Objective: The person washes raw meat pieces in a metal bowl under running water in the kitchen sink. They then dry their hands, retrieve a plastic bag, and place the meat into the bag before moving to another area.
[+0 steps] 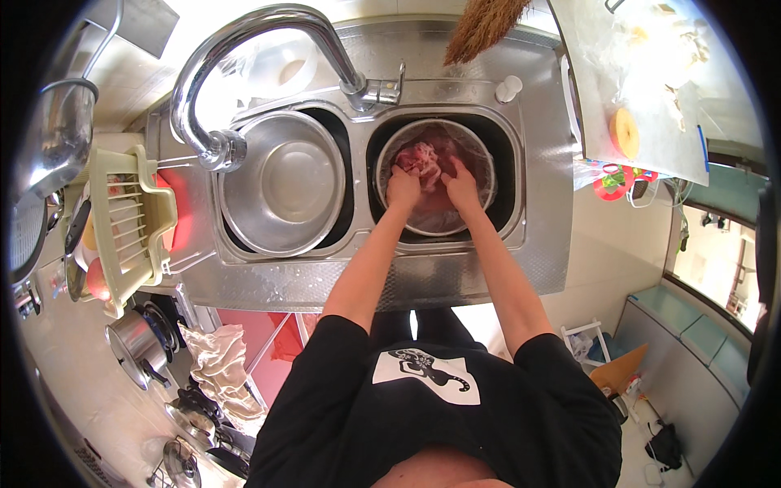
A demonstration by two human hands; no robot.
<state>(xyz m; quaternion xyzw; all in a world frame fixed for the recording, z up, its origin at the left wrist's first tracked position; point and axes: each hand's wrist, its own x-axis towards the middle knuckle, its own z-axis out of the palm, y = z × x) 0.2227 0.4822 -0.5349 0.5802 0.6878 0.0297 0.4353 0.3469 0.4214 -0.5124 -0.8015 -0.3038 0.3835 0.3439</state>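
Raw red meat (418,160) lies in reddish water inside a round metal bowl (382,177), which stands in the right sink basin. My left hand (404,188) is on the meat's lower edge, its fingers curled against it and partly hidden. Just right of the meat, my right hand (460,183) is in the bowl with its fingers apart, the tips at the reddish water. What looks like clear plastic film lines the bowl. A larger metal bowl (238,213) stands tilted in the left basin under the chrome faucet (226,149).
A plastic dish rack (155,201) stands at the left. Behind the right basin are a brush-like broom head (485,30) and a white cap-like object (508,89). At the right, a white board or counter (659,140) holds a round yellowish piece (623,133), with red-handled scissors (613,183) below.
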